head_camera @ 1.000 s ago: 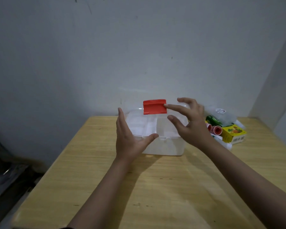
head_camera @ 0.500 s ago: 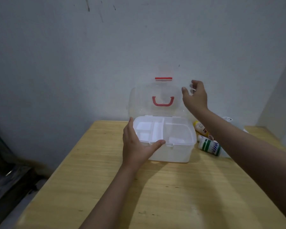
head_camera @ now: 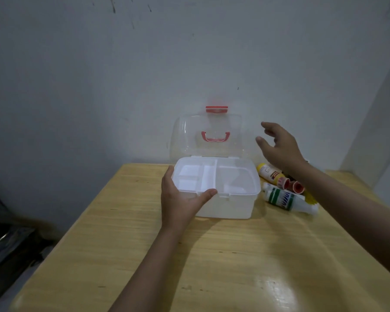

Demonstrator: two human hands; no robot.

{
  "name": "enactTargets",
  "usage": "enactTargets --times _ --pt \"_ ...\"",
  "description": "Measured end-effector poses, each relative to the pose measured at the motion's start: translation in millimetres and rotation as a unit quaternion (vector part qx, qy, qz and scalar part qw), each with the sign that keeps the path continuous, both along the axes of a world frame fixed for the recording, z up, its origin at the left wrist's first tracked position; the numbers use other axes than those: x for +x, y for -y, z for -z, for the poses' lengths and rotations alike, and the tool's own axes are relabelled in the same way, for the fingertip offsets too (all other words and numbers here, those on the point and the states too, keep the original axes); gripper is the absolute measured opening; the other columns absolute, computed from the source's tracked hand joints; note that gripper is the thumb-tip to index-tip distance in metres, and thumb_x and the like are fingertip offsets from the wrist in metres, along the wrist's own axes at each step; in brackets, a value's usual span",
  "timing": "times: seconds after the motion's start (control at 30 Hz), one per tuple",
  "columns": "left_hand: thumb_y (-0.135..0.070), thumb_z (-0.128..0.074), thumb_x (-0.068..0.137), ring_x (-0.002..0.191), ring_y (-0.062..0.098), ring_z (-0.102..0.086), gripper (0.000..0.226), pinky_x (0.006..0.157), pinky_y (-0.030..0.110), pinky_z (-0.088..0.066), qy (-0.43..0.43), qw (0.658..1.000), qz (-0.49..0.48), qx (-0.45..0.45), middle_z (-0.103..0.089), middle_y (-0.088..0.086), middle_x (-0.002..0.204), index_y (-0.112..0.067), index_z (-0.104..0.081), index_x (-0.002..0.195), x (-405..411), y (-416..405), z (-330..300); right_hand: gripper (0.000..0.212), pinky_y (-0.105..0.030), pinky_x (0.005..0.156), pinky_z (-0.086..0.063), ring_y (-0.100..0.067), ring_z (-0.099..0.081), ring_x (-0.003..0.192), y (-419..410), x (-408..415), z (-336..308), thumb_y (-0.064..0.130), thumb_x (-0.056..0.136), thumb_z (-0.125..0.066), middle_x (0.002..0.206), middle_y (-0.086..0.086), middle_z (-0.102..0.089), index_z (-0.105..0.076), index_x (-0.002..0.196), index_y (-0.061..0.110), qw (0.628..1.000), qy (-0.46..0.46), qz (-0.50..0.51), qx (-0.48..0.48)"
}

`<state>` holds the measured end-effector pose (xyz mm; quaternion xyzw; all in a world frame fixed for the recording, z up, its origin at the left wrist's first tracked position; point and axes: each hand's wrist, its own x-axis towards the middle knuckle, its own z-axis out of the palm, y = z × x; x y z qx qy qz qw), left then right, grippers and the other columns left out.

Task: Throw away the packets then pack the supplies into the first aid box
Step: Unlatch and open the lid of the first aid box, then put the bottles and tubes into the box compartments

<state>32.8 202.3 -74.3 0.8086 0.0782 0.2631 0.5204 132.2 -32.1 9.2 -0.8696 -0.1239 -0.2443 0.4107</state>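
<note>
Only left hand grips box edge.

Dim, soft picture; glare on the table foreground, edges bowed and darkened.

Wooden table, pale and bare across the front. Toward the back, an open white box. Just right of it, bottles lying on their sides: a yellow bottle and a white bottle.

First aid box on table, bottles just right of it.
</note>
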Motion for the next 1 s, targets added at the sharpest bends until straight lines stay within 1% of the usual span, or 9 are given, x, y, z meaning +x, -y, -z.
enactTargets --times 0.13,0.3,0.37,0.43,0.53,0.73,0.87,0.97,1.0 --pt "-0.048 -0.091 0.049 0.134 0.017 -0.040 0.119 0.106 0.029 -0.038 0.009 1.000 -0.013 -0.025 -0.041 -0.002 0.147 -0.020 -0.030 0.147 1.5 3.3 4.1 0.031 -0.034 0.088 -0.047 -0.019 -0.060 0.105 40.4 -42.6 21.9 0.018 0.086 -0.064 0.117 -0.006 -0.064 -0.062 0.117 0.013 0.998 0.015 0.020 -0.065" --pt "-0.042 -0.092 0.053 0.138 0.019 -0.037 0.116 0.111 0.036 -0.038 0.018 0.999 -0.019 -0.034 -0.037 0.002 0.151 -0.018 -0.029 0.147 2.5 6.4 7.1 0.017 -0.029 0.068 -0.041 -0.024 -0.059 0.074 84.0 -83.8 68.4 0.007 0.074 -0.074 0.085 -0.010 -0.066 -0.071 0.090 0.011 0.986 0.029 0.075 -0.143" --pt "-0.041 -0.092 0.054 0.139 0.019 -0.036 0.115 0.112 0.038 -0.037 0.021 0.999 -0.019 -0.038 -0.037 0.002 0.152 -0.018 -0.028 0.148 2.5 6.9 8.3 0.020 -0.032 0.068 -0.045 -0.028 -0.060 0.076 95.9 -90.2 90.4 0.009 0.073 -0.076 0.085 -0.010 -0.065 -0.071 0.091 0.013 0.985 0.012 0.091 -0.148" --pt "-0.040 -0.091 0.055 0.140 0.019 -0.035 0.115 0.113 0.039 -0.036 0.024 0.999 -0.017 -0.043 -0.036 0.002 0.153 -0.017 -0.028 0.148 2.3 7.0 9.3 0.022 -0.038 0.071 -0.049 -0.032 -0.060 0.086 100.8 -93.8 107.0 0.013 0.074 -0.074 0.091 -0.009 -0.064 -0.070 0.096 0.016 0.982 -0.017 0.109 -0.155" --pt "-0.038 -0.090 0.058 0.141 0.019 -0.034 0.111 0.114 0.036 -0.034 0.029 0.998 -0.016 -0.045 -0.035 0.003 0.154 -0.016 -0.028 0.148 1.9 7.8 9.6 0.025 -0.039 0.074 -0.049 -0.034 -0.058 0.093 100.7 -95.3 118.5 0.013 0.075 -0.072 0.099 -0.010 -0.065 -0.069 0.099 0.018 0.979 -0.015 0.125 -0.160" --pt "-0.034 -0.087 0.066 0.144 0.018 -0.029 0.106 0.112 0.026 -0.026 0.026 0.999 -0.004 -0.036 -0.030 0.005 0.156 -0.013 -0.025 0.148 0.6 6.4 10.5 0.028 -0.029 0.070 -0.040 -0.032 -0.061 0.078 102.7 -94.6 122.2 0.000 0.071 -0.074 0.089 -0.015 -0.062 -0.070 0.097 0.010 0.987 0.008 0.111 -0.113" --pt "-0.033 -0.083 0.071 0.145 0.018 -0.025 0.102 0.109 0.022 -0.023 0.017 0.999 0.013 -0.025 -0.026 0.005 0.157 -0.012 -0.022 0.149 -1.4 4.6 8.9 0.023 -0.032 0.064 -0.049 -0.028 -0.063 0.071 99.3 -102.9 117.0 0.004 0.071 -0.075 0.082 -0.011 -0.065 -0.069 0.092 0.011 0.991 0.036 0.101 -0.081" --pt "-0.033 -0.078 0.078 0.144 0.020 -0.025 0.095 0.107 0.021 -0.023 0.006 1.000 0.029 -0.006 -0.025 0.007 0.157 -0.010 -0.020 0.150 -3.3 1.6 7.6 0.015 -0.013 0.062 -0.047 -0.024 -0.063 0.070 90.0 -106.3 102.1 0.008 0.075 -0.074 0.080 -0.007 -0.066 -0.068 0.088 0.014 0.995 0.040 0.095 0.006" --pt "-0.033 -0.076 0.080 0.144 0.020 -0.026 0.093 0.107 0.022 -0.024 0.003 0.999 0.032 -0.002 -0.026 0.008 0.156 -0.010 -0.020 0.150 -3.9 -0.2 7.4 0.015 -0.010 0.062 -0.046 -0.026 -0.064 0.070 87.3 -105.1 96.1 0.007 0.075 -0.075 0.080 -0.006 -0.066 -0.068 0.087 0.013 0.994 0.045 0.095 0.025"
